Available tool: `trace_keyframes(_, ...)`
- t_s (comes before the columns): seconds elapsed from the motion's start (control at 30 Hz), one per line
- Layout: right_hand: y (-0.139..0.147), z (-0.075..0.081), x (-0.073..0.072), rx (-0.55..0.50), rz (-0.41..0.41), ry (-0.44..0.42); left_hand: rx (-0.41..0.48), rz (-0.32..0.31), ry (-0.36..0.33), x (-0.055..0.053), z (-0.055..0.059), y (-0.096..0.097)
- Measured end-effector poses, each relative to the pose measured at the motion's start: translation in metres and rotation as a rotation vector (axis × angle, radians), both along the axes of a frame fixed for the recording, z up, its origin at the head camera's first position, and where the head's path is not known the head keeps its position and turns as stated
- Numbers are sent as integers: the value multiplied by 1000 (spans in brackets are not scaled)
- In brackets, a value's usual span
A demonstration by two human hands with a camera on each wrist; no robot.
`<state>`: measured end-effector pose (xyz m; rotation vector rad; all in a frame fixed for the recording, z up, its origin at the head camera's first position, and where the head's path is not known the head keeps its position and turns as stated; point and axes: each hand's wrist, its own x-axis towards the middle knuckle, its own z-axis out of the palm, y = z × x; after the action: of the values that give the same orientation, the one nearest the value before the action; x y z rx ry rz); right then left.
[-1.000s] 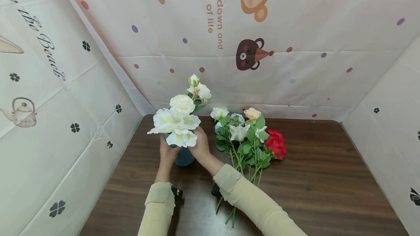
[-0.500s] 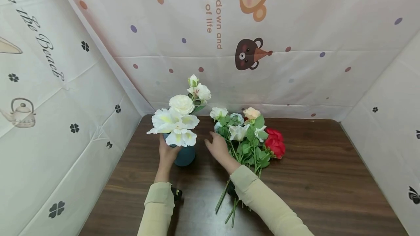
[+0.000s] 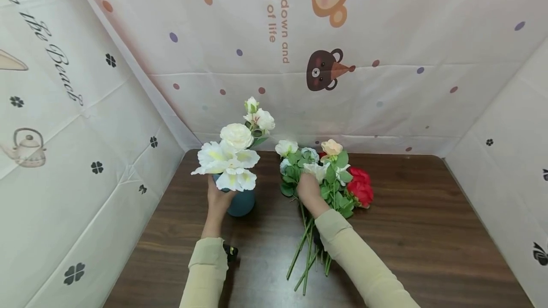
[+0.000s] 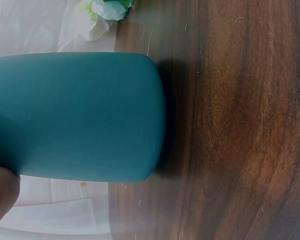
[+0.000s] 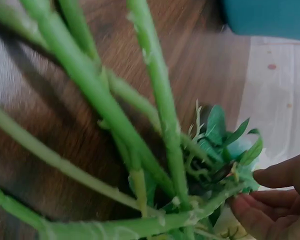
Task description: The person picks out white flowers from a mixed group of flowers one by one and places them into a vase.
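My left hand [image 3: 219,198] grips a teal vase [image 3: 242,204] near its neck. In the left wrist view the vase [image 4: 85,117] stands on the table, and only part of the thumb [image 4: 1,192] shows. A large white-and-yellow bloom [image 3: 229,165], a round white rose [image 3: 237,136] and smaller white blossoms [image 3: 263,120] rise from the vase, covering its mouth. To the right, my right hand [image 3: 310,191] is in the pile of loose artificial flowers, just below a white flower [image 3: 317,171]. Its thumb and fingers [image 5: 285,177] pinch a green flower stem [image 5: 115,227] close to the leaves.
The pile also has a red peony-like flower [image 3: 360,187], a peach rose [image 3: 330,148] and pale blue blooms [image 3: 309,154]. Bare stems [image 3: 304,260] reach toward the front of the wooden table [image 3: 428,232]. Printed cloth [image 3: 205,37] walls enclose the back and sides.
My right hand has let go of the vase and moved right into the loose flowers, where several stems and blooms have shifted slightly. The left hand still holds the vase.
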<state>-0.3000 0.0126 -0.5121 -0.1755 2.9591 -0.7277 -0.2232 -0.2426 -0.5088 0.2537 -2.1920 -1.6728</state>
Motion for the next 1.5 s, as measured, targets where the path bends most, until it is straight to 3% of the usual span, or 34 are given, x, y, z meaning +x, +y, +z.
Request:
trace_keyframes(0.23, 9, -7, -10, -13, 6, 2, -7, -6, 2, 0, -2, 2)
trace_keyframes(0.47, 12, -1, -20, -78, -2, -92, -6, -15, 19, 1, 0, 3)
trace_keyframes(0.67, 14, 6, -23, -244, -50, -166, -3, -5, 35, 1, 0, 3)
trace_keyframes(0.87, 20, 16, -20, -378, -39, -94, 11, -14, 71, -1, -1, 1)
trace_keyframes(1.17, 22, 38, -10, -410, -85, -40, -8, -5, 53, -2, -3, -1)
trace_keyframes(1.5, 28, 68, 13, -577, -49, 104, -18, -8, 73, -5, -4, -1)
